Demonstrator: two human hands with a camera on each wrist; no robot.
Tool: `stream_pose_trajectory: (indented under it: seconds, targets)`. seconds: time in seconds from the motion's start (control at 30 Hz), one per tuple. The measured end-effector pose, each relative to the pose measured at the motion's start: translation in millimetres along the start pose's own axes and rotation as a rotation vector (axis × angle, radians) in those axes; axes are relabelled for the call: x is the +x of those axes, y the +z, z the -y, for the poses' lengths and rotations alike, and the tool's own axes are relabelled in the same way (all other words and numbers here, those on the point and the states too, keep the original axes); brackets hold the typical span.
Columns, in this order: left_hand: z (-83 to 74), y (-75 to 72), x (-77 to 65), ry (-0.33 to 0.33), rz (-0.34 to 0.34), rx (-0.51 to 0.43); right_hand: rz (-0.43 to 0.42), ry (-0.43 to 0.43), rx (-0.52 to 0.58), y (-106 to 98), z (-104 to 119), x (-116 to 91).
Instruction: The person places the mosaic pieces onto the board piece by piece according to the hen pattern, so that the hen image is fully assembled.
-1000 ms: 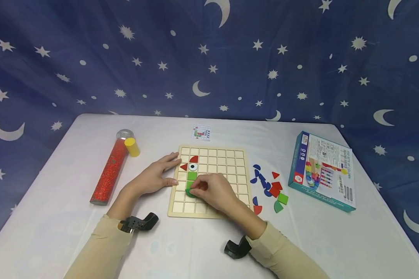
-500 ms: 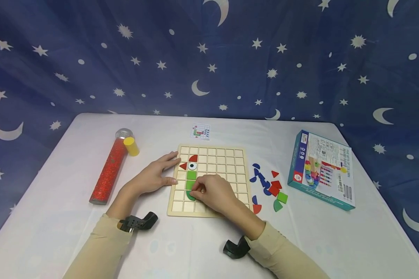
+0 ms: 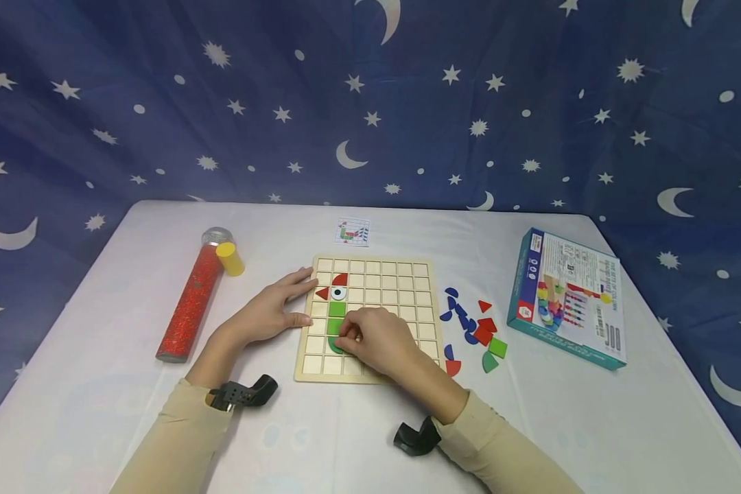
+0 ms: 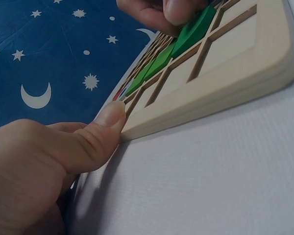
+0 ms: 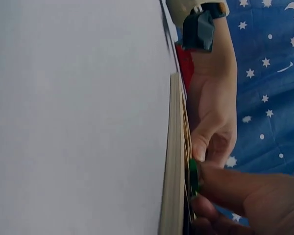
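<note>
A wooden grid board (image 3: 362, 378) lies flat on the white table. My left hand (image 3: 265, 312) rests at its left edge, fingers fairly straight, with the thumb (image 4: 110, 115) on the rim in the left wrist view. Over the board's lower left part, my right hand (image 3: 383, 336) pinches a dark green rounded piece (image 4: 196, 29) between thumb and fingers; it overlaps a cell below two light green squares (image 3: 337, 309). Above these sit a round eye piece (image 3: 339, 293), a red triangle (image 3: 322, 293) and a red quarter circle (image 3: 340, 279). My right fingers partly hide the green piece.
Loose blue pieces (image 3: 461, 311), red pieces (image 3: 483, 335), a light green square (image 3: 497, 348) and a green quarter circle (image 3: 490, 362) lie right of the board. A picture card (image 3: 353, 232) lies behind it. Around stand a game box (image 3: 568, 298), a red glitter tube (image 3: 191, 305) and a yellow cylinder (image 3: 230, 259).
The dark green piece under my right fingers has turned slightly and sits squarer to its cell. My left hand stays in place. The head view has shifted a little.
</note>
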State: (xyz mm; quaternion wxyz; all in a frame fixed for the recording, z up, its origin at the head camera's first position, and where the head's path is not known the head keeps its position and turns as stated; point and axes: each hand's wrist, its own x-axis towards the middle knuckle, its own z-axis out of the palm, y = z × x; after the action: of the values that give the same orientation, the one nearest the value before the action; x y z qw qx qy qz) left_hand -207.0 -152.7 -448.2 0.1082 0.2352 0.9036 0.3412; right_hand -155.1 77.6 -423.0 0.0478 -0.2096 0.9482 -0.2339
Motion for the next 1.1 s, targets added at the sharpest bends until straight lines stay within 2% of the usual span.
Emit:
stream_pose_trajectory:
  seconds: [0.17,0.97,1.1]
  targets:
    - [0.3,0.2,-0.1,-0.003,-0.004,0.004,0.046,-0.018,-0.032,-4.4,-0.8,-0.5]
    - [-0.5,1.6,1.2,-0.013,0.0,0.0,0.046,-0.023,-0.074,-1.9,-1.0,-1.4]
    - [0.2,2.1,2.0,-0.011,-0.001,-0.002,0.059,-0.004,-0.055,-11.1,-4.8,-1.4]
